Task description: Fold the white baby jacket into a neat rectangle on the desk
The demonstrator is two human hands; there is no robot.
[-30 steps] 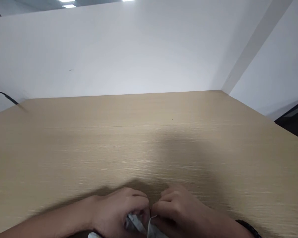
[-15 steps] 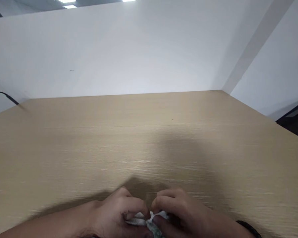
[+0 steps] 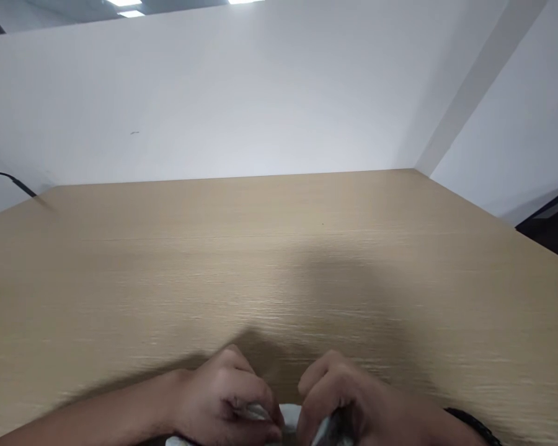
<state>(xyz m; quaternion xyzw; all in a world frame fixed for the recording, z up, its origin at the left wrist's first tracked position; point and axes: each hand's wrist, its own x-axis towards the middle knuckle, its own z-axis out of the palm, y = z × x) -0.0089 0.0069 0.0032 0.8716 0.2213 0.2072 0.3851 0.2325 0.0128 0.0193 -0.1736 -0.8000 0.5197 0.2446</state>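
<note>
Desktop [image 3: 177, 260] unchanged — right hand [image 3: 341, 387] parts from left hand [image 3: 230, 393].

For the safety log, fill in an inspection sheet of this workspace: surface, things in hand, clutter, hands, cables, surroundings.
Surface: table, pale wood grain, partly shadowed.
Things in hand: pale crumpled material, mostly hidden; cloth or paper, cannot tell.
Clutter: small dark speck on the far half.
Hands: left hand and right hand, apart, each gripping material; black band on the right wrist.
Cables: thin black cable, far left.
Surroundings: white wall behind; dark object beyond the right edge, unidentifiable.
</note>
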